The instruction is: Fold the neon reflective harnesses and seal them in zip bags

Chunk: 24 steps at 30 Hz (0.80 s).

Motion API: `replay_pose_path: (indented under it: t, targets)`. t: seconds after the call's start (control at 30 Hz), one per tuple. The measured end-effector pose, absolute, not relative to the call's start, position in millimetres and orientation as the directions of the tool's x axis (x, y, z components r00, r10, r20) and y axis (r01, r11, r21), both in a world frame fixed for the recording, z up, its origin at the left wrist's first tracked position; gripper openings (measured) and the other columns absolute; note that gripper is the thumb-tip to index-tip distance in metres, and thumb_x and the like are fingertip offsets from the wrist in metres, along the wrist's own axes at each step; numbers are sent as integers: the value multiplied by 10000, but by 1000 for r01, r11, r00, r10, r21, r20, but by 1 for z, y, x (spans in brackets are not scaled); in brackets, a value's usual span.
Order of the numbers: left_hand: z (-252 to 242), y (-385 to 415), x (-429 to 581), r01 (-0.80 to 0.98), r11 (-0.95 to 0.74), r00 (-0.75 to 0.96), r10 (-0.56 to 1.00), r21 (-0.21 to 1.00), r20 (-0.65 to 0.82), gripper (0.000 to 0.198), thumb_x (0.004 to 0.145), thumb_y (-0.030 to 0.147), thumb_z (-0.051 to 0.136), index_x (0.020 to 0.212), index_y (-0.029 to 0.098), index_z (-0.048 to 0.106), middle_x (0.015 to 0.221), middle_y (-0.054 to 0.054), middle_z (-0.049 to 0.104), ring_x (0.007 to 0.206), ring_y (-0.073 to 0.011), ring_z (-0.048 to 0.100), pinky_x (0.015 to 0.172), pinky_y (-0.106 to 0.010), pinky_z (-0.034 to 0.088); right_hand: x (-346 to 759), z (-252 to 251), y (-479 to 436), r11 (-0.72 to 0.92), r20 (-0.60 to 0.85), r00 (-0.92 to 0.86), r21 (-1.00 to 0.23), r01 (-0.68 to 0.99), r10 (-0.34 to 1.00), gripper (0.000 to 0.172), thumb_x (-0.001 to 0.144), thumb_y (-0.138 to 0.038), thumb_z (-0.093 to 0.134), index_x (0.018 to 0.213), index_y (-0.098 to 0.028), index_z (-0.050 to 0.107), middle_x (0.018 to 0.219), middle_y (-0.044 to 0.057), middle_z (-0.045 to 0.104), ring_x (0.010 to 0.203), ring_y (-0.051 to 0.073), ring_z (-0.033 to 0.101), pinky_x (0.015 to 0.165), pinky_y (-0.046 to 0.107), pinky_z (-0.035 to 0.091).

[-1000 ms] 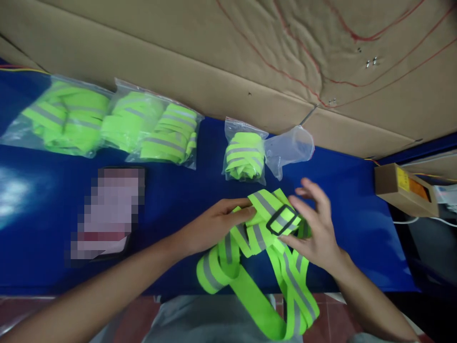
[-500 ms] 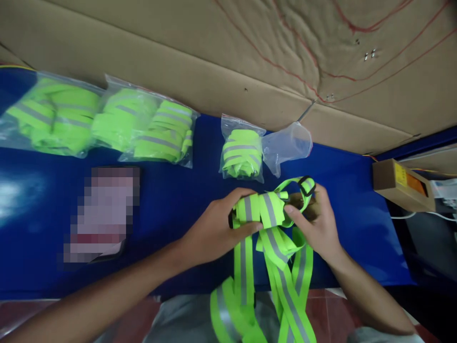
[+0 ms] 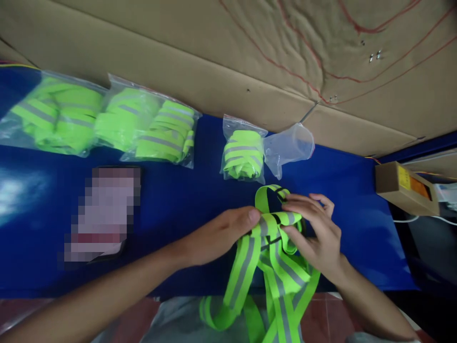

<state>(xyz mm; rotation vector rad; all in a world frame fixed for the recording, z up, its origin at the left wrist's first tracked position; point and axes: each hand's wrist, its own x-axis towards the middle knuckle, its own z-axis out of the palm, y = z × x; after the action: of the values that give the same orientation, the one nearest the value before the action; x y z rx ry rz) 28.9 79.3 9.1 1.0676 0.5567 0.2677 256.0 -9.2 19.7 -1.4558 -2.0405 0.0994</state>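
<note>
Straps (image 3: 280, 286) between both hands (image 3: 217, 238) (image 3: 319, 238)

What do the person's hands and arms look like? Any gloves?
No gloves: the left hand and right hand are bare, with no ring or watch showing. Both forearms are uncovered. Grey cloth, maybe a sleeve, peeks beside the right one.

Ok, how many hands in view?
2: the left hand grips the green strapping from its left; the right hand is at its right. Some fingers are hidden; no third hand shows.
</note>
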Motion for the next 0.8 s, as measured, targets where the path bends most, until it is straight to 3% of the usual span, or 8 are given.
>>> replay_pose_path:
  t: [0.03,0.1,0.2,0.3,0.4,0.6,0.7,0.8]
  targets:
    - [9,78,28,50,396,841,479,917,-253,696,907,789,493,1160,169,682,1145,-104,703,1075,-268,651,909,-342,497,258,19,-8,383,433,-182,-440,812,883,312,942,-280,713,1235,-285,608,1078,36,741,1064,272,706,1064,493,424]
    - [8,77,27,18,214,805,576,977,-141,709,846,731,661,1306,193,616,1310,-111,652,1231,-299,604,1033,-364,465,261,17,-7,357,407,-152,-493,793,901,254,952,-277,695,1193,-266,616,1025,32,738,963,234,707,990,440,469]
    - [8,76,26,15,-49,716,698,999,24,725,812,500,832,1417,263,508,1439,-66,586,1340,-258,549,1140,-316,398,262,15,-9,256,318,-81,-558,789,944,375,977,-288,649,1344,-266,576,1083,56,709,999,219,686,894,368,533]
    - [5,75,26,40,-139,697,714,990,72,511,956,371,694,1414,301,478,1396,-25,614,1263,-187,603,1066,-260,455,261,13,-12,190,261,-39,-585,788,965,503,996,-283,612,1484,-267,493,1054,58,691,933,194,680,838,336,560]
    - [2,75,25,93,-169,664,745,981,65,446,980,344,644,1391,296,478,1342,-25,633,1217,-193,631,978,-265,513,261,13,-13,199,293,-28,-572,796,956,413,1005,-250,588,1417,-276,569,1080,58,703,898,183,674,835,338,561]
    - [-2,72,28,171,-443,614,746,880,257,432,925,173,593,1334,242,475,1289,-52,605,1229,-181,607,1068,-301,490,258,11,-15,161,324,69,-630,760,944,358,998,-178,591,1340,-283,621,1126,43,729,971,171,710,829,283,574]
    - [-3,68,31,215,-566,627,705,796,331,487,864,185,634,1327,222,489,1356,-101,543,1275,-231,573,1070,-366,502,256,9,-16,157,314,88,-674,722,945,323,993,-177,604,1297,-281,638,1059,26,735,887,149,712,762,252,573]
    - [-3,65,34,338,-643,596,712,687,373,417,847,219,660,1244,188,537,1321,-125,568,1197,-265,611,984,-412,534,254,8,-17,131,302,146,-733,668,942,296,993,-188,611,1277,-266,636,963,13,727,765,127,683,660,229,551]
